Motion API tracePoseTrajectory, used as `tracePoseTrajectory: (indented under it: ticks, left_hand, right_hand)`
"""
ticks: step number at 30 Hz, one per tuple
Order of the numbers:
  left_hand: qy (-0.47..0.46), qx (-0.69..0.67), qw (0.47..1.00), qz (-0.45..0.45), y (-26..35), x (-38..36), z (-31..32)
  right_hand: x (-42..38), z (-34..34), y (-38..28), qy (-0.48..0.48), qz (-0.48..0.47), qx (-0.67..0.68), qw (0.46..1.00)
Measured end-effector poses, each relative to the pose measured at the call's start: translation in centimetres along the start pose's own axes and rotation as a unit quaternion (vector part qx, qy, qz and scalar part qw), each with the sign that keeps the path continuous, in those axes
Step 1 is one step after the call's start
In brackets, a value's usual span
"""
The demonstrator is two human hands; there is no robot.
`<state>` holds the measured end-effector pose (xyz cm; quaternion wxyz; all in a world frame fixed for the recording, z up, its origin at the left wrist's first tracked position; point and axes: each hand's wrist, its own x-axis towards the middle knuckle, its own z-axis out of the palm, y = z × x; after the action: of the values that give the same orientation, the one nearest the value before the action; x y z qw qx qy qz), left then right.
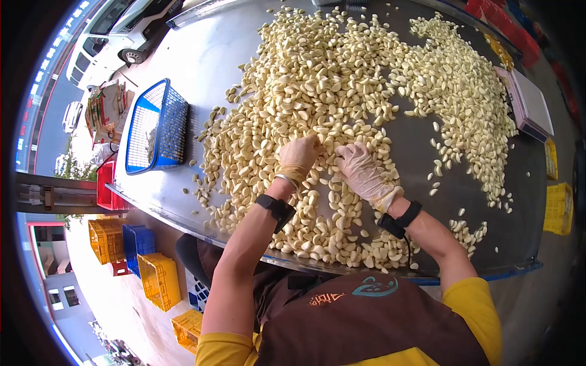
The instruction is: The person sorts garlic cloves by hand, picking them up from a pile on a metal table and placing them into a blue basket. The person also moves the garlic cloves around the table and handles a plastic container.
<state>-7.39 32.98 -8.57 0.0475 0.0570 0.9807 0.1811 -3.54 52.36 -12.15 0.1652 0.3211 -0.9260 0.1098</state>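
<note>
Pale peeled garlic cloves point(305, 91) lie in a broad, thick heap over the metal table point(210, 61). My left hand point(300, 156), in a thin whitish glove, rests in the near part of the heap with its fingers curled together. Just to its right, my right hand point(364, 173) wears a similar glove, and its fingers bend down among the cloves. Both hands touch the garlic and are slightly apart from each other. Whatever lies between the fingertips of either hand is hidden.
A blue plastic basket point(173, 128) stands at the table's left edge. Another spread of cloves point(452, 91) covers the right side, beside a white-topped box point(530, 105). Yellow crates point(160, 280) and a blue crate point(139, 247) sit on the floor to the left.
</note>
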Motion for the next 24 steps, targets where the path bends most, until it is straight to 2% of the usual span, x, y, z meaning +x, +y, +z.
tracePoseTrajectory:
  ticks: [3, 4, 5, 6, 7, 8, 9, 10, 11, 12, 13, 15, 16, 17, 18, 19, 20, 21, 22, 23, 24]
  left_hand:
    - [0.009, 0.037, 0.999, 0.005, -0.5, -0.9, -0.4]
    - [0.022, -0.051, 0.998, 0.004, -0.6, -1.6, -0.7]
    - [0.035, -0.14, 0.99, 0.004, -0.7, -2.2, -1.0]
    - [-0.023, -0.368, 0.928, -0.057, -1.7, -2.8, -0.2]
    - [-0.08, -0.498, 0.856, -0.117, -1.5, -4.1, -1.5]
    - [-0.137, -0.613, 0.758, -0.175, -1.3, -5.7, -2.8]
    - [-0.159, -0.662, 0.708, -0.185, -1.5, -7.5, -3.3]
    - [-0.179, -0.709, 0.654, -0.193, -1.4, -9.2, -3.7]
    - [-0.198, -0.713, 0.632, -0.23, -1.0, -10.5, -4.3]
    - [-0.214, -0.724, 0.614, -0.228, -1.4, -11.5, -4.0]
    - [-0.229, -0.735, 0.596, -0.228, -1.8, -12.4, -3.4]
    - [-0.223, -0.737, 0.591, -0.241, -2.2, -13.2, -2.3]
    - [-0.232, -0.684, 0.656, -0.218, -2.3, -13.5, -2.0]
    - [-0.238, -0.627, 0.716, -0.194, -2.4, -13.8, -1.6]
    - [-0.22, -0.574, 0.77, -0.173, -2.1, -14.2, -1.1]
    - [-0.218, -0.574, 0.77, -0.174, -1.5, -14.6, -1.4]
    - [-0.154, -0.395, 0.9, -0.103, -0.8, -14.9, -1.9]
    - [-0.08, -0.191, 0.978, -0.029, -0.2, -15.3, -2.0]
    - [-0.047, -0.293, 0.955, -0.028, -0.2, -15.7, -1.0]
    - [-0.143, -0.504, 0.84, -0.141, 0.0, -16.1, -0.7]
    - [-0.209, -0.575, 0.772, -0.171, 0.1, -16.2, -1.2]
  right_hand:
    - [0.4, 1.4, 0.6, -0.007, 0.025, 0.053, 0.998]
    - [0.9, -2.0, 1.2, -0.023, -0.019, 0.109, 0.994]
    - [0.6, -2.9, 2.0, -0.022, -0.02, 0.109, 0.994]
    - [0.0, -3.5, 3.0, -0.017, 0.069, 0.293, 0.954]
    - [-0.4, -4.5, 3.9, -0.012, 0.158, 0.464, 0.872]
    - [-1.1, -5.7, 4.9, -0.031, 0.248, 0.568, 0.785]
    - [-1.6, -7.3, 5.7, -0.049, 0.331, 0.655, 0.677]
    - [-2.5, -8.3, 6.2, -0.061, 0.34, 0.622, 0.702]
    - [-3.1, -8.2, 6.0, -0.061, 0.341, 0.62, 0.704]
    - [-3.9, -7.7, 5.6, -0.02, 0.258, 0.529, 0.808]
    - [-4.5, -7.6, 5.1, 0.02, 0.167, 0.424, 0.89]
    - [-4.9, -7.0, 2.9, 0.037, 0.131, 0.43, 0.892]
    - [-5.1, -6.8, 2.1, -0.02, 0.083, 0.298, 0.951]
    - [-5.3, -6.4, 1.6, -0.078, 0.033, 0.159, 0.984]
    - [-5.7, -4.7, 1.2, -0.07, 0.008, 0.126, 0.99]
    - [-5.6, -4.2, 0.7, -0.07, 0.007, 0.127, 0.989]
    - [-5.4, -3.8, 0.1, -0.09, 0.008, 0.06, 0.994]
    - [-5.2, -3.7, -0.2, -0.111, 0.007, -0.006, 0.994]
    - [-4.9, -3.9, 0.1, -0.099, 0.009, 0.037, 0.994]
    - [-4.8, -4.3, 0.3, -0.098, 0.003, 0.038, 0.994]
    - [-4.7, -4.8, 0.4, -0.086, 0.02, 0.1, 0.991]
